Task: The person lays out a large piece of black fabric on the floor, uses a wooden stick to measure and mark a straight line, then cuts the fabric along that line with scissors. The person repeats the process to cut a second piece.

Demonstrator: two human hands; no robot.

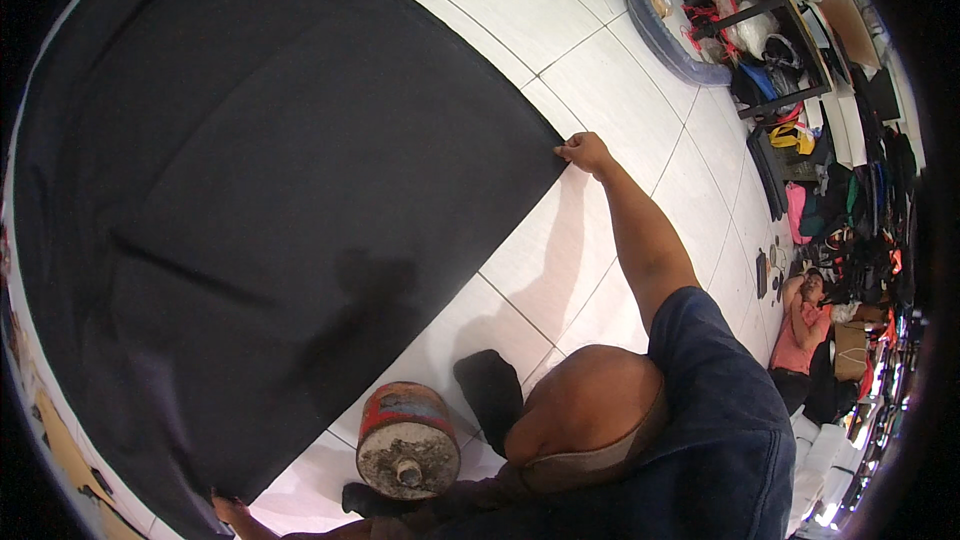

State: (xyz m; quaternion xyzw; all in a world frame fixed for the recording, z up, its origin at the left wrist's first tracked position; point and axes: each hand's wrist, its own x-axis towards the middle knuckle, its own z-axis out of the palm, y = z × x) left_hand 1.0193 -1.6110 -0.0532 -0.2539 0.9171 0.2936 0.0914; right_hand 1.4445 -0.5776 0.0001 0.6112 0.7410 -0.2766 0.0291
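The black cloth [300, 170] lies across the tiled floor [620, 90]. The right hand [588, 153] pinches one corner between closed fingers [567, 149]; the left hand [230, 510] touches another, its grip unclear. Spaced wide, they probably keep the edge straight.

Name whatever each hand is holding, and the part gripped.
A black fabric sheet: the right hand pinches one corner; the left hand grips the edge at lower left.

The person's right forearm [648, 235] stretches forward, and the right hand [585, 153] closes in a pinch, fingers [565, 150] curled together. The left hand [230, 510] reaches out low to the side, its finger pose unclear. A bare knee [595, 400] is bent.
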